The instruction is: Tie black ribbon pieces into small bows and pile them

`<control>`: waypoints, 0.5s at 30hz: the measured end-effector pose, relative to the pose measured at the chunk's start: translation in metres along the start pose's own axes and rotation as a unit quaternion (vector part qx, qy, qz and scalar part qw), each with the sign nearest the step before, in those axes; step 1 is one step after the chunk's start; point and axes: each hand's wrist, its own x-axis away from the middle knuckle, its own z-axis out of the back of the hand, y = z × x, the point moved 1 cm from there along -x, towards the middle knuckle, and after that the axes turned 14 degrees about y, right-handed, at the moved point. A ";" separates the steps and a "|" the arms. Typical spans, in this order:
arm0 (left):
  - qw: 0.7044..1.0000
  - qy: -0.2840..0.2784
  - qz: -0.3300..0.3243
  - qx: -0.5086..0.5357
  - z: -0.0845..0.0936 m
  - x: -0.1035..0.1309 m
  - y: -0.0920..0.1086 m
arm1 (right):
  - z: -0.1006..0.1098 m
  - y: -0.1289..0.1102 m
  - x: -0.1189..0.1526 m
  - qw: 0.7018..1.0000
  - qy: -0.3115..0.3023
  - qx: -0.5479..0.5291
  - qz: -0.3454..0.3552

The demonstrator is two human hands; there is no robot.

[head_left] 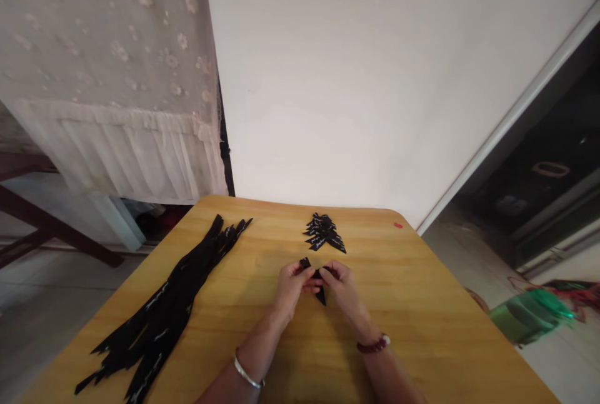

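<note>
Between my hands is a short black ribbon (321,295), folded or looped, with its ends sticking out above and below my fingers. My left hand (296,284) pinches it from the left side. From the right, my right hand (338,279) pinches the same ribbon with thumb and fingers. The exact fold is hidden behind my fingertips. Just beyond my hands lies a small pile of black ribbon bows (322,231) with white lettering. To the left, a bundle of long black ribbon strips (164,304) with white print stretches across the table.
The wooden table (403,329) meets a white wall panel (328,79) at its far edge. A small red object (398,225) lies near the far right corner. A lace curtain (140,79) hangs at left. A green transparent container (529,315) stands on the floor at right.
</note>
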 end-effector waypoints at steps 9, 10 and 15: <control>0.999 0.029 -0.014 0.011 0.002 -0.002 -0.005 | -0.005 -0.004 0.005 1.000 0.016 0.008 0.007; 0.999 0.031 -0.014 0.016 0.002 -0.002 -0.006 | -0.005 -0.004 0.005 1.000 0.016 0.007 0.008; 0.999 0.039 -0.018 0.021 -0.001 0.000 -0.006 | -0.004 -0.004 0.006 1.000 0.014 0.018 0.014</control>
